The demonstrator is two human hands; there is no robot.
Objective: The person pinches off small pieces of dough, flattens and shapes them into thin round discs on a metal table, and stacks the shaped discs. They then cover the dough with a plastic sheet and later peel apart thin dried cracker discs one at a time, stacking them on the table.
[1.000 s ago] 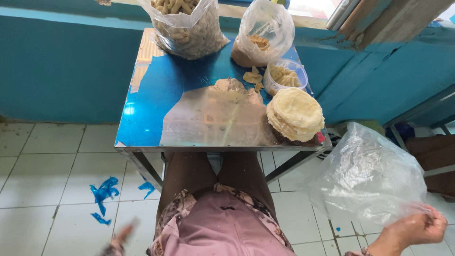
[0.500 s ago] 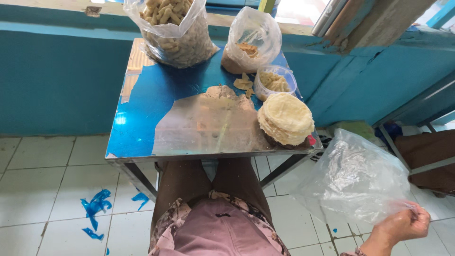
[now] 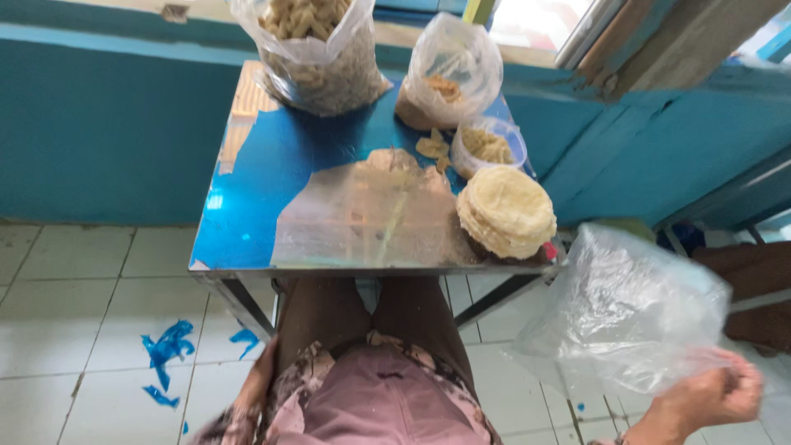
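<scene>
My right hand [image 3: 707, 397] is low at the right, off the table's side, shut on the edge of a large clear plastic bag [image 3: 626, 309] that billows up from it, empty as far as I can see. My left hand [image 3: 250, 397] hangs low beside my left thigh, blurred, and its fingers cannot be made out. On the blue table [image 3: 264, 189] in front of my knees, a stack of round pale crackers [image 3: 507, 212] sits at the right front corner. A flat clear plastic sheet [image 3: 371, 218] lies in the middle.
At the back of the table stand a big bag of puffed snacks [image 3: 317, 53], a smaller bag [image 3: 449, 70] and a round tub of chips [image 3: 488, 147]. Blue plastic scraps [image 3: 169, 350] lie on the white tiled floor. A teal wall [image 3: 99, 124] runs behind.
The camera has tilted, so the table sits a little lower in view. My right hand with the clear bag stays low at the right; the bag has swung slightly upward.
</scene>
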